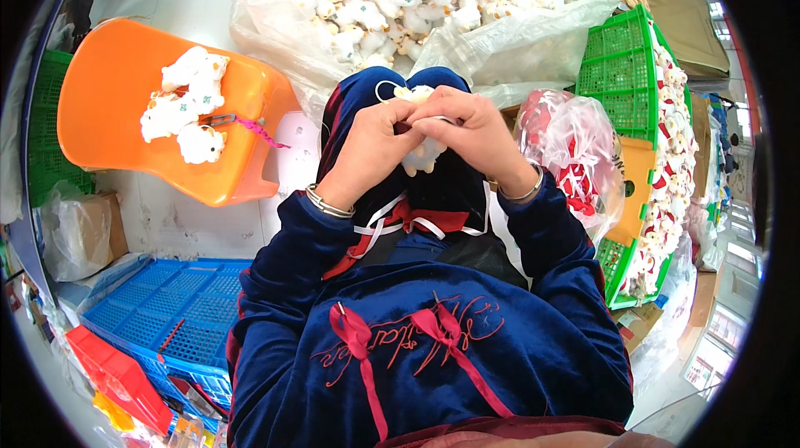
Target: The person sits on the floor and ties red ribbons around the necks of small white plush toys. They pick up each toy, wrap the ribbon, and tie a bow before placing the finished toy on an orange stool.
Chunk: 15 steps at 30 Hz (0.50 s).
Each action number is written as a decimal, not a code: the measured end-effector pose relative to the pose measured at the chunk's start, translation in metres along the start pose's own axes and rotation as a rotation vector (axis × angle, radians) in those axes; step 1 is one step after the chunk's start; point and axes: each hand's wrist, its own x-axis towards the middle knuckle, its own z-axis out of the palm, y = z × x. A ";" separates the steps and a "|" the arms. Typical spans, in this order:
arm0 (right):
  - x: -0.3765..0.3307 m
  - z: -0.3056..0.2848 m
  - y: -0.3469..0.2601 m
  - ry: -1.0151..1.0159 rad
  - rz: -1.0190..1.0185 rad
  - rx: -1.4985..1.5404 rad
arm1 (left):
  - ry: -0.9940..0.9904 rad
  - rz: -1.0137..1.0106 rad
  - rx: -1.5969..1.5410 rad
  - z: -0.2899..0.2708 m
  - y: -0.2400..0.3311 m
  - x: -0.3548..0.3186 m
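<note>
I saw the small white plush toy [419, 152] pinched over the lap, both hands clamped on its top. The left hand [371, 148] gripped from 9 o'clock, the right hand [475, 135] from 3 o'clock. To work it well, I judged the fingertips should stay close and the toy steady. At 10 o'clock, 3 finished toys [185, 106] lay on an orange chair [108, 115]; at 12 o'clock sat a full plastic bag [517, 40].

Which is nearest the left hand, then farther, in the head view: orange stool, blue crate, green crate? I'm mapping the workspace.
From the left hand:
1. Orange stool, to the person's left, holding three white plush toys.
2. Blue crate, lower left on the floor.
3. Green crate, far right, past the right hand.
</note>
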 end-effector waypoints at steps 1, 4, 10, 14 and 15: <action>0.003 -0.002 -0.001 0.038 0.014 0.191 | -0.001 -0.005 0.005 0.001 0.003 -0.001; 0.003 -0.017 0.001 0.161 0.112 0.349 | 0.006 -0.028 0.024 0.001 0.002 -0.002; -0.001 -0.011 0.031 0.295 0.096 0.324 | 0.014 0.007 0.022 -0.003 0.001 -0.004; -0.018 -0.014 0.050 0.637 -0.012 0.163 | 0.008 -0.071 0.072 -0.002 0.011 -0.006; -0.021 -0.016 0.051 0.550 0.005 0.049 | 0.016 -0.030 0.095 -0.002 0.009 -0.006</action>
